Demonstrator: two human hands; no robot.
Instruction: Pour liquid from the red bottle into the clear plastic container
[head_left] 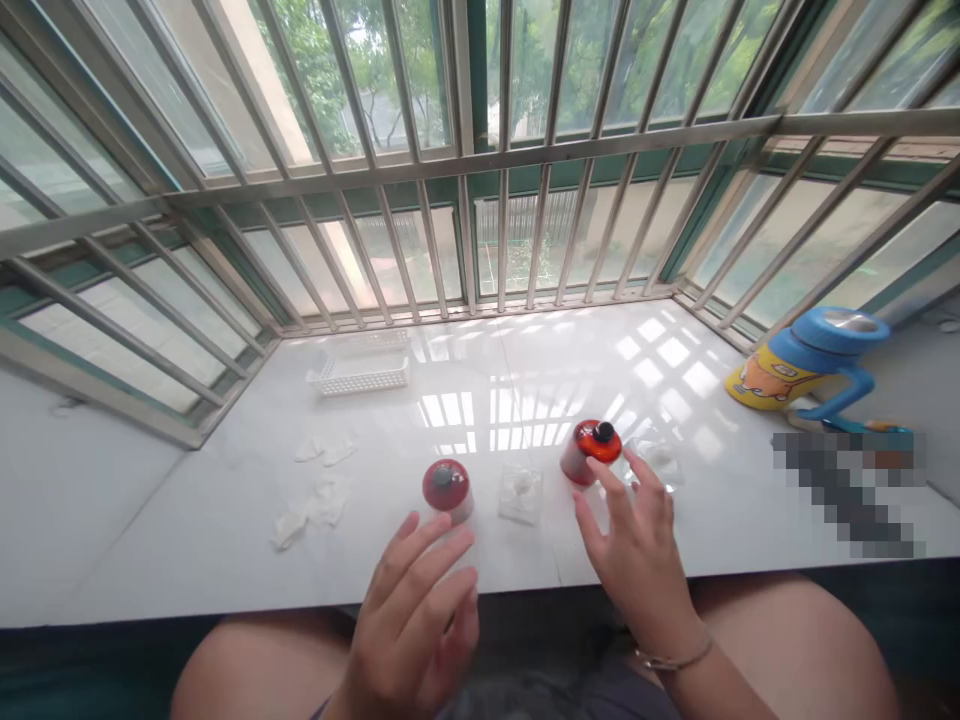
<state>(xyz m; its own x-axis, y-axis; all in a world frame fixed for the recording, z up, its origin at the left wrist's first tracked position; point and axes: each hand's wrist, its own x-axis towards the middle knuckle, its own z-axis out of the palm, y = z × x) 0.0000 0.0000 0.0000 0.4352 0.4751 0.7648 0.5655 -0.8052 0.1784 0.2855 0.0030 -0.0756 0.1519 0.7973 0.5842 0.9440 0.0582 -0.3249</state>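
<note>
Two small round containers with red tops stand on the white ledge. The left container (pixel 448 488) has a dark knob on its lid and a pale body. My left hand (pixel 420 610) is just in front of it, fingers loosely bent and apart, with nothing visible in them. The right container (pixel 585 452) has a shinier orange-red top and a black knob off to one side. My right hand (pixel 634 535) reaches to its near side with fingers spread; the index fingertip is at its edge, and I cannot tell if it touches. Between the containers lies a small clear packet (pixel 520 494).
Crumpled white tissues (pixel 319 508) lie at left, with a white perforated basket (pixel 360 372) behind. Another clear packet (pixel 660 463) is beyond my right hand. A blue-and-yellow handled bottle (pixel 806 360) stands at right, near a blurred-out patch (pixel 844 490). Metal bars (pixel 465 170) enclose the ledge.
</note>
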